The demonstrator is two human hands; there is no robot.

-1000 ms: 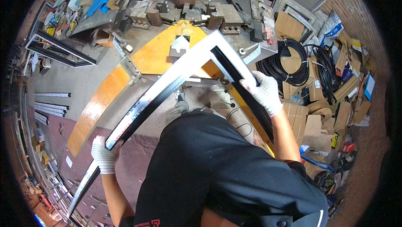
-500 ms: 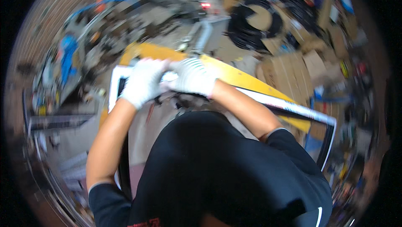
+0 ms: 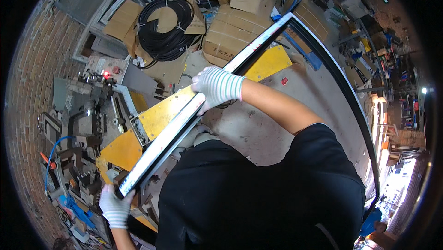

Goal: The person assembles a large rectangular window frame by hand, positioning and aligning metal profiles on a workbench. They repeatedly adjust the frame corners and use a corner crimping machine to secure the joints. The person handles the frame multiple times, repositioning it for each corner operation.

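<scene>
From here, I have my right hand (image 3: 218, 86) curled around the frame (image 3: 161, 144), partway along one bar; my left hand (image 3: 115, 207) grips that bar's end. The frame crosses above the yellow table (image 3: 167, 111); beyond the frame lie a cardboard box (image 3: 235, 33) and cable coil (image 3: 157, 49).

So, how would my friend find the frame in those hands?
Start at the big black shirt in the lower middle. Above and left of it, the right hand and left hand, in striped gloves, grip a long slanting bar of the frame. Its white face and black side set it apart from the yellow plate beside it.
</scene>
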